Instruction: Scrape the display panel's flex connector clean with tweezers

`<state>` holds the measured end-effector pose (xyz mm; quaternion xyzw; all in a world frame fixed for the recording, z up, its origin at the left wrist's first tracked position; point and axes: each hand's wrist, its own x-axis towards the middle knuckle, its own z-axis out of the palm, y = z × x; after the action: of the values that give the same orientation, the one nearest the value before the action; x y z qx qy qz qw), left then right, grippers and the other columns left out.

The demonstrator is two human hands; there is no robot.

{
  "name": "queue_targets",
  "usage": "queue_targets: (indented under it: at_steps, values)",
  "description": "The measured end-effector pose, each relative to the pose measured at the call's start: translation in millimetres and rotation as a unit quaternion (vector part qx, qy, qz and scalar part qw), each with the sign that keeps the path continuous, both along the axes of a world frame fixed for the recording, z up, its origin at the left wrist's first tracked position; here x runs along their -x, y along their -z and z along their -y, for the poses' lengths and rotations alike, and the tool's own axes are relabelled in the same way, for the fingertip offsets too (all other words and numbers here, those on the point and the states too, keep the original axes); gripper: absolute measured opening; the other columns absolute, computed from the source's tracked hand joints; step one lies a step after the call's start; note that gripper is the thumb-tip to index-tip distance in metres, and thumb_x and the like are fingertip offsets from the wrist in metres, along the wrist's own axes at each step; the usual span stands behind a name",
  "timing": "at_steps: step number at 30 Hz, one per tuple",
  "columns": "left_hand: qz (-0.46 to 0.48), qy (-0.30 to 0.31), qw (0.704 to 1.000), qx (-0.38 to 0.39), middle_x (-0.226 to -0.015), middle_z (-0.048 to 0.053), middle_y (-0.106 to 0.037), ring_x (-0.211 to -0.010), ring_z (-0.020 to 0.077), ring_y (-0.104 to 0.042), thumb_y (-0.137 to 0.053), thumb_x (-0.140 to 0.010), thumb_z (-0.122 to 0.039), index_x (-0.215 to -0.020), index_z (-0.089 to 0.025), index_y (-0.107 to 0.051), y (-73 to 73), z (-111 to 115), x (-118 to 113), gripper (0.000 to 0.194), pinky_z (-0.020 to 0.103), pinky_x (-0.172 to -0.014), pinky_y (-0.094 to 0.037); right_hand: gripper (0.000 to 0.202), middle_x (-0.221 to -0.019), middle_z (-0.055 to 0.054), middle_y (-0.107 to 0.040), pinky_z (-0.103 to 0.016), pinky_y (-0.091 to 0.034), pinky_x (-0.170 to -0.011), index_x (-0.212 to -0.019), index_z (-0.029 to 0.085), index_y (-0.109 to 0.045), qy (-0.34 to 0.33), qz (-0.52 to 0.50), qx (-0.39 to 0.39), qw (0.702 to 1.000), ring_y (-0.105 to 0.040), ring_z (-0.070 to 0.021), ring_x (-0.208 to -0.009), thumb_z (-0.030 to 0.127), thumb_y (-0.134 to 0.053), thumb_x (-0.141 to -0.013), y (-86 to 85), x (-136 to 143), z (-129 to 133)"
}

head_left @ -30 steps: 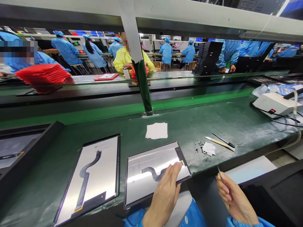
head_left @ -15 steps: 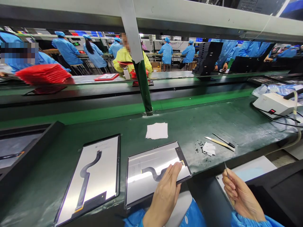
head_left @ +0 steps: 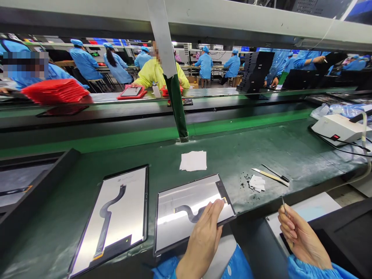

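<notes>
My left hand (head_left: 203, 232) rests on the right part of a silver-backed screen panel (head_left: 183, 228), fingers together and pointing at its upper right corner. A dark curved flex cable (head_left: 186, 212) on the panel runs partly beneath this hand. Off the table edge on the right, my right hand (head_left: 299, 230) pinches slim metal tweezers (head_left: 284, 205), tip upward. A second panel (head_left: 128, 209) with a similar cable lies flat to the left. White paper pieces (head_left: 257, 183), black scraps, and a yellow-handled blade (head_left: 270, 177) lie right of the nearer panel.
A stack of white sheets (head_left: 193, 161) lies behind the panels. A black tray (head_left: 35, 186) stands at left, a white device (head_left: 337, 130) with cables at right. A green post (head_left: 178, 108) rises at the table's back. Across the line, people in blue and yellow work.
My right hand has shifted slightly right with the tweezers. My left hand stays on the panel. Across the line, the person in yellow has reached to the red-framed item.
</notes>
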<state>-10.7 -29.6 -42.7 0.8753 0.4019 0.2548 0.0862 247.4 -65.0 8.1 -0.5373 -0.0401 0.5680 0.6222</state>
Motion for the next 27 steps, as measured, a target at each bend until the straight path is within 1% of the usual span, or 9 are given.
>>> queue_targets:
  at_steps: [3, 8, 11, 14, 16, 19, 22, 25, 27]
  values:
    - [0.001, 0.001, 1.000, -0.004, -0.151, 0.010, -0.047, -0.140, 0.0289, -0.043, -0.039, -0.092, 0.000, -0.158, -0.020, -0.015, -0.2, 0.1, 0.1, 0.073, 0.044, -0.104, -0.053, 0.052, -0.048, 0.011, -0.036, -0.008, -0.024, -0.028, -0.059, 0.018, -0.051, 0.002, -0.004, 0.000, 1.000, -0.024, 0.0012, -0.035, 0.039, -0.097, -0.046, -1.7, -3.4, -1.3]
    - [-0.002, -0.002, 1.000, 0.001, -0.152, 0.011, -0.047, -0.140, 0.0296, -0.044, -0.040, -0.091, 0.000, -0.157, -0.019, -0.017, -0.5, 0.7, 0.0, 0.073, 0.045, -0.104, -0.053, 0.051, -0.047, 0.012, -0.036, -0.008, -0.026, -0.028, -0.062, 0.018, -0.056, 0.047, 0.000, -0.004, 0.999, -0.024, 0.0009, -0.035, 0.038, -0.098, -0.040, -10.0, -14.0, -0.8]
    - [-0.001, -0.004, 1.000, 0.008, -0.152, 0.010, -0.046, -0.140, 0.0294, -0.044, -0.040, -0.091, 0.000, -0.158, -0.021, -0.017, -0.8, 1.0, -0.1, 0.073, 0.045, -0.103, -0.053, 0.051, -0.047, 0.011, -0.035, -0.010, -0.023, -0.029, -0.060, 0.019, -0.055, 0.034, 0.033, -0.013, 0.999, -0.022, 0.0000, -0.037, 0.042, -0.097, -0.043, -11.4, -17.0, 1.1]
    - [0.000, -0.007, 1.000, 0.005, -0.151, 0.010, -0.047, -0.139, 0.0295, -0.045, -0.039, -0.093, -0.001, -0.158, -0.021, -0.017, 0.6, 0.7, -0.1, 0.071, 0.045, -0.102, -0.054, 0.051, -0.048, 0.010, -0.036, -0.013, -0.019, -0.032, -0.062, 0.019, -0.059, -0.012, 0.135, -0.019, 0.991, -0.022, -0.0021, -0.040, 0.055, -0.092, -0.049, -10.9, -14.1, 1.1]
    - [0.001, -0.003, 1.000, -0.002, -0.150, 0.010, -0.048, -0.139, 0.0297, -0.045, -0.038, -0.095, -0.004, -0.157, -0.020, -0.017, 1.7, 0.2, 0.0, 0.067, 0.045, -0.102, -0.054, 0.053, -0.049, 0.008, -0.037, -0.017, -0.019, -0.035, -0.062, 0.019, -0.060, -0.044, 0.251, -0.023, 0.967, -0.025, -0.0047, -0.042, 0.065, -0.085, -0.055, -12.1, -10.9, -1.4]
    - [0.001, 0.004, 1.000, -0.023, -0.149, 0.012, -0.050, -0.139, 0.0301, -0.045, -0.037, -0.100, -0.011, -0.157, -0.017, -0.018, -0.6, -0.9, 0.0, 0.060, 0.046, -0.103, -0.053, 0.052, -0.051, 0.004, -0.045, -0.023, -0.031, -0.044, -0.061, 0.021, -0.061, -0.104, 0.451, -0.057, 0.884, -0.037, -0.0107, -0.047, 0.071, -0.071, -0.070, -16.2, -8.0, -9.4]
    - [-0.006, 0.016, 0.999, -0.047, -0.145, 0.014, -0.054, -0.136, 0.0301, -0.050, -0.037, -0.104, -0.021, -0.154, -0.013, -0.024, -11.0, -3.3, -1.3, 0.053, 0.045, -0.102, -0.053, 0.045, -0.061, 0.000, -0.063, -0.028, -0.037, -0.053, -0.070, 0.025, -0.065, -0.144, 0.628, -0.075, 0.761, -0.053, -0.0168, -0.053, 0.067, -0.058, -0.082, -18.6, -6.3, -21.3]
    - [0.009, 0.031, 0.997, -0.068, -0.131, 0.012, -0.065, -0.124, 0.0285, -0.061, -0.038, -0.105, -0.024, -0.143, -0.015, -0.043, -28.4, -9.9, -7.1, 0.039, 0.049, -0.107, -0.048, 0.042, -0.063, 0.000, -0.069, -0.029, -0.033, -0.052, -0.075, 0.027, -0.064, -0.142, 0.750, -0.074, 0.641, -0.057, -0.0177, -0.050, 0.061, -0.046, -0.092, -16.4, -2.6, -33.2]
    - [0.055, 0.028, 0.997, -0.044, -0.113, 0.009, -0.072, -0.109, 0.0262, -0.067, -0.039, -0.104, -0.022, -0.124, -0.019, -0.058, -40.8, -18.3, -15.3, 0.028, 0.052, -0.110, -0.041, 0.041, -0.061, 0.000, -0.068, -0.029, -0.031, -0.050, -0.076, 0.027, -0.063, -0.136, 0.795, -0.090, 0.584, -0.059, -0.0178, -0.049, 0.056, -0.041, -0.096, -13.6, 0.9, -39.2]
